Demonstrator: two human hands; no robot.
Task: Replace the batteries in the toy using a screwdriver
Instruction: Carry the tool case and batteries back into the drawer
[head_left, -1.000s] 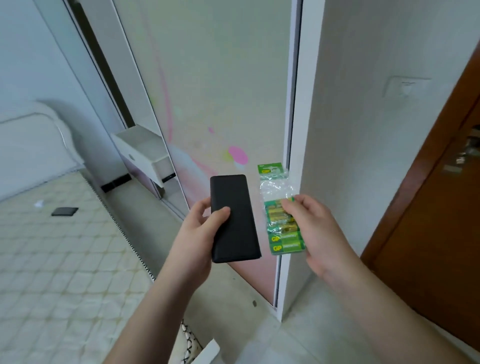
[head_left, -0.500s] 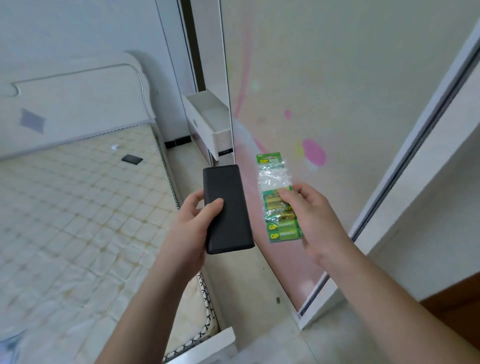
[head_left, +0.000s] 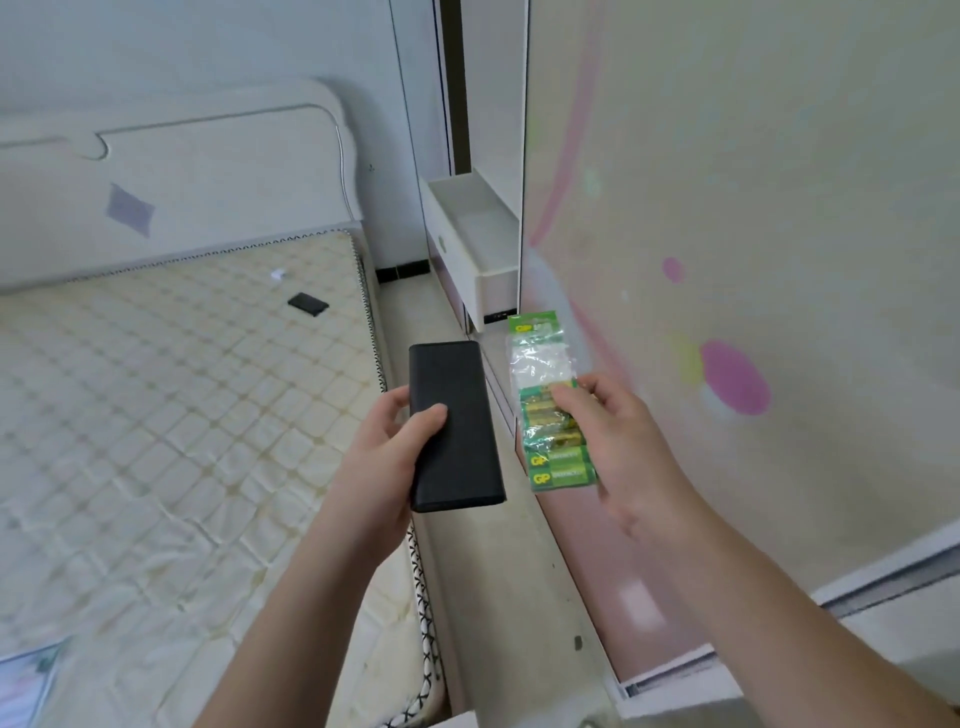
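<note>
Two loads occupy us: left hand (head_left: 379, 457) grips the black case (head_left: 453, 426), right hand (head_left: 618, 441) pinches the battery pack (head_left: 550, 415), which may slip.

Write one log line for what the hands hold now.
left hand: holds black case | right hand: pinches battery pack | toy: unseen

The flat black rectangular case (head_left: 454, 426) looks matt and smooth, the green battery pack (head_left: 550, 410) is wrapped in crinkled glossy clear plastic, and the cream quilted cloth mattress (head_left: 171, 415) lies beside a glossy pale wardrobe door (head_left: 753, 234).
</note>
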